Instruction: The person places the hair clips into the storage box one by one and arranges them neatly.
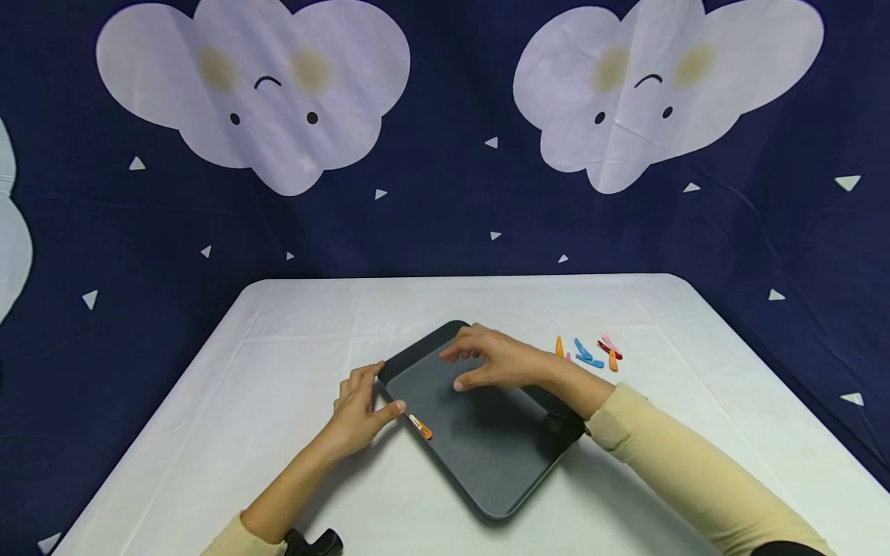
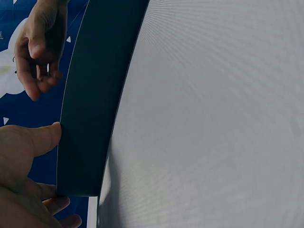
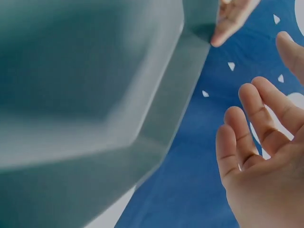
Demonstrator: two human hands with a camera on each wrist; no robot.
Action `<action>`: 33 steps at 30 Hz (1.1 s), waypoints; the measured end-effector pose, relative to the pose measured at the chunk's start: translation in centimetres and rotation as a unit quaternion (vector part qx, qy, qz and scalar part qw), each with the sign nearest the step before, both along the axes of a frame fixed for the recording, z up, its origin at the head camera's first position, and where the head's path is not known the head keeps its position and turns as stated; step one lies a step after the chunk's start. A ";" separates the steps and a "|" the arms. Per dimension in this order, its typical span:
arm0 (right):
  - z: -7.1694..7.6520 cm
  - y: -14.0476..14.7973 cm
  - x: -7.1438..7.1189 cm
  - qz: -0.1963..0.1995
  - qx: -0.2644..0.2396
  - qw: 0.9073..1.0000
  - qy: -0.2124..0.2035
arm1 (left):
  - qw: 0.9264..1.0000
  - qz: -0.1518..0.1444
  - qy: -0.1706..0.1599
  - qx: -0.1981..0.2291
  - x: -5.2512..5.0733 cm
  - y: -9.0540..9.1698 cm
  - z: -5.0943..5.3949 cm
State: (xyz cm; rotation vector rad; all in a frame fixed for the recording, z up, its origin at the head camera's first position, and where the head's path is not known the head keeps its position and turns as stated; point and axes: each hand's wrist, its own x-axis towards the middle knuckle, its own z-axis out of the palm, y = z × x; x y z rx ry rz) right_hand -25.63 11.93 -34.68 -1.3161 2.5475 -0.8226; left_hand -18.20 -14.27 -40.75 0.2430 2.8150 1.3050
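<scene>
A dark grey baking tray [image 1: 480, 432] lies slantwise on the white table. At the tray's far-left corner my left hand [image 1: 358, 417] holds the rim, its thumb [image 2: 47, 137] on the long side and the fingers around the corner. Just below that thumb, an orange snap hair clip [image 1: 421, 427] sits on the tray's left rim. Over the far part of the tray hovers my right hand [image 1: 504, 359], fingers loosely bent, nothing between them. In the right wrist view its palm [image 3: 270, 180] faces the camera, apart from the tray.
Several small hair clips lie beyond my right forearm: an orange one [image 1: 559, 346], blue ones [image 1: 587, 354], a red one [image 1: 607, 349] and another orange one [image 1: 613, 361]. My forearm partly covers a pink one. A dark blue cloth with clouds [image 1: 257, 85] hangs behind the table [image 1: 299, 309].
</scene>
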 end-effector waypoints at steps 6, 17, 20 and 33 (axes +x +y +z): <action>0.9 2.6 -0.2 -0.043 -0.045 0.998 0.029 | 1.000 0.000 0.004 0.002 -0.1 0.1 0.0; 1.1 7.2 -0.4 -0.139 -0.078 0.984 0.073 | 1.000 0.000 0.001 0.007 -0.1 0.2 0.1; 0.7 8.3 -0.4 -0.164 -0.080 0.979 0.085 | 1.000 -0.002 -0.001 0.006 0.0 0.2 0.1; -2.2 12.2 -0.9 -0.286 -0.039 0.952 0.097 | 1.000 0.005 0.011 0.003 0.0 0.1 -0.2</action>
